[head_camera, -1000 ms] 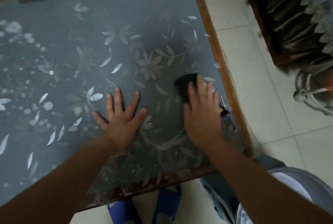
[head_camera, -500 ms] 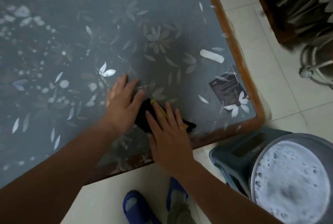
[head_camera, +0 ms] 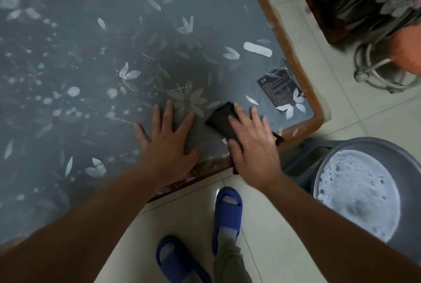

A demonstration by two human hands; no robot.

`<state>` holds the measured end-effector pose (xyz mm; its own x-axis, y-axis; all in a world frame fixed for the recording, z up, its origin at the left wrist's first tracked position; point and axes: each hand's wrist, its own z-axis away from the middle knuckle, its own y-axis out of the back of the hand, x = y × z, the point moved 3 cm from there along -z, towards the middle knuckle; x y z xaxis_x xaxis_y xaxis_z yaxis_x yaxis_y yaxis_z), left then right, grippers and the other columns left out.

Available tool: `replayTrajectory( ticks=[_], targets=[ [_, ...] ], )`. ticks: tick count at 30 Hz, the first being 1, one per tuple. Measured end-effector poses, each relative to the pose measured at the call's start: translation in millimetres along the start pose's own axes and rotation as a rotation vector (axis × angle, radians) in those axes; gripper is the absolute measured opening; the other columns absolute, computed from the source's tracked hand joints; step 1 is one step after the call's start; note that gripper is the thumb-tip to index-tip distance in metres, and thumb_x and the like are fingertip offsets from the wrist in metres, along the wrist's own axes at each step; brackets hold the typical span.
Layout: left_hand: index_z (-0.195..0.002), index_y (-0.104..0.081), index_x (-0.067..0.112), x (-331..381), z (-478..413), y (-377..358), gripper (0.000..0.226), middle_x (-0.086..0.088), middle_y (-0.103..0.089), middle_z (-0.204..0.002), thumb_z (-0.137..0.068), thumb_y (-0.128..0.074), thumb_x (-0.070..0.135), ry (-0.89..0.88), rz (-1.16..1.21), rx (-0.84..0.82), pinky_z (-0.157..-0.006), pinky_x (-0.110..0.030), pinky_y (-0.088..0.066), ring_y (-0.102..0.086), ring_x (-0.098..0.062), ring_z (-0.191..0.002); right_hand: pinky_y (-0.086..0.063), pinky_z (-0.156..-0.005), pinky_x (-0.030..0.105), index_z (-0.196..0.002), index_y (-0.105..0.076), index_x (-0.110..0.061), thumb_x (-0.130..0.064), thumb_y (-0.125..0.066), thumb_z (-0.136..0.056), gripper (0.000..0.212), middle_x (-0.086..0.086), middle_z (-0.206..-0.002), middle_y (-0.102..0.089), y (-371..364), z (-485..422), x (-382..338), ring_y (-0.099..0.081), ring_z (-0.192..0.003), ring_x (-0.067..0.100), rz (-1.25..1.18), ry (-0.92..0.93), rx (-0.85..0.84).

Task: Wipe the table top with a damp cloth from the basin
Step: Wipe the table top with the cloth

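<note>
Pressing down on the dark folded cloth with a yellow edge, your right hand lies flat and open on top of it, palm and fingers spread over its near half while the far corner sticks out beyond your fingertips. Half a second ago the cloth sat further left, tight against your left hand; it has since slid right toward the near right corner, so I judge this stroke is carrying it along the front edge and that strip is nearly covered. The cloth now rests on the grey floral-patterned tabletop with a brown wooden rim, partly overhanging the near edge under your wrist. Your left hand is spread flat and empty on the surface just beside it, bracing, holding nothing. A dark printed card lies beyond the cloth near the corner. Down to the right, the round grey basin of foamy water stands off the table.
</note>
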<state>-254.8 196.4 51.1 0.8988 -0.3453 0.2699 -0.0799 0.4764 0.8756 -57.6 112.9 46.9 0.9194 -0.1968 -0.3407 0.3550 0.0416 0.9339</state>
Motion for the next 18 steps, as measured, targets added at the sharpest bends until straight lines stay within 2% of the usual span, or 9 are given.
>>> replayTrajectory(
  ticks=[3, 5, 7, 11, 12, 15, 16, 18],
  targets=[
    [-0.151, 0.006, 0.052, -2, 0, -8, 0.090, 0.006, 0.029, -0.162, -0.079, -0.042, 0.073, -0.013, -0.004, 0.004, -0.111, -0.071, 0.014, 0.031, -0.023, -0.147, -0.002, -0.125, 0.049, -0.155, -0.028, -0.024, -0.035, -0.036, -0.103, 0.054, 0.000, -0.167, -0.014, 32, -23, 72, -0.003, -0.154, 0.027, -0.017, -0.335, 0.131],
    [-0.150, 0.007, 0.053, -4, -2, -8, 0.090, 0.007, 0.030, -0.161, -0.077, -0.040, 0.076, -0.010, 0.001, -0.008, -0.111, -0.070, 0.015, 0.032, -0.022, -0.147, -0.001, -0.125, 0.048, -0.155, -0.029, -0.020, -0.033, -0.037, -0.103, 0.054, 0.003, -0.168, -0.014, 42, -32, 92, -0.003, -0.154, 0.029, -0.081, -0.450, 0.170],
    [-0.149, 0.008, 0.054, -2, -2, -8, 0.089, 0.007, 0.033, -0.160, -0.081, -0.045, 0.073, -0.012, 0.000, -0.044, -0.111, -0.069, 0.017, 0.034, -0.022, -0.146, 0.001, -0.125, 0.048, -0.154, -0.030, -0.020, -0.031, -0.037, -0.103, 0.053, 0.003, -0.168, -0.014, 31, -21, 76, -0.002, -0.155, 0.028, -0.110, -0.429, 0.184],
    [-0.150, 0.001, 0.055, 0, -4, -4, 0.071, 0.011, 0.032, -0.160, -0.093, -0.041, 0.058, 0.017, 0.087, -0.064, -0.111, -0.063, 0.023, 0.036, -0.016, -0.145, -0.002, -0.125, 0.050, -0.151, -0.034, -0.023, -0.031, -0.034, -0.102, 0.050, -0.003, -0.167, -0.018, 17, 16, 51, -0.002, -0.155, 0.021, -0.048, -0.091, 0.051],
    [-0.150, -0.003, 0.055, -1, -5, -3, 0.064, 0.012, 0.030, -0.161, -0.096, -0.038, 0.054, 0.017, 0.130, -0.068, -0.110, -0.061, 0.026, 0.035, -0.014, -0.145, -0.002, -0.125, 0.050, -0.152, -0.035, -0.023, -0.032, -0.034, -0.103, 0.050, -0.003, -0.167, -0.018, 22, 8, 61, -0.002, -0.155, 0.020, -0.076, -0.107, 0.048],
    [-0.150, -0.020, 0.051, -7, -3, 0, 0.053, 0.017, 0.016, -0.164, -0.099, -0.033, 0.048, -0.029, 0.307, -0.031, -0.113, -0.053, 0.027, 0.026, -0.007, -0.148, -0.004, -0.125, 0.052, -0.153, -0.034, -0.017, -0.032, -0.034, -0.102, 0.053, 0.004, -0.167, -0.017, 34, -21, 77, -0.006, -0.154, 0.030, -0.159, -0.470, 0.179],
    [-0.150, -0.026, 0.048, -12, 0, 3, 0.054, 0.019, 0.007, -0.165, -0.097, -0.033, 0.047, -0.047, 0.383, -0.006, -0.116, -0.052, 0.023, 0.019, -0.005, -0.149, -0.004, -0.125, 0.052, -0.154, -0.033, -0.017, -0.032, -0.034, -0.102, 0.054, 0.006, -0.167, -0.017, 29, -26, 58, -0.008, -0.154, 0.032, -0.114, -0.508, 0.199],
    [-0.148, -0.033, 0.042, -28, 6, 12, 0.056, 0.018, -0.012, -0.165, -0.093, -0.036, 0.045, -0.057, 0.523, 0.064, -0.122, -0.053, 0.004, 0.000, -0.005, -0.152, -0.006, -0.125, 0.051, -0.153, -0.032, -0.020, -0.033, -0.034, -0.102, 0.053, 0.005, -0.167, -0.017, 3, -17, -4, -0.010, -0.153, 0.033, 0.007, -0.361, 0.146]
  ],
)
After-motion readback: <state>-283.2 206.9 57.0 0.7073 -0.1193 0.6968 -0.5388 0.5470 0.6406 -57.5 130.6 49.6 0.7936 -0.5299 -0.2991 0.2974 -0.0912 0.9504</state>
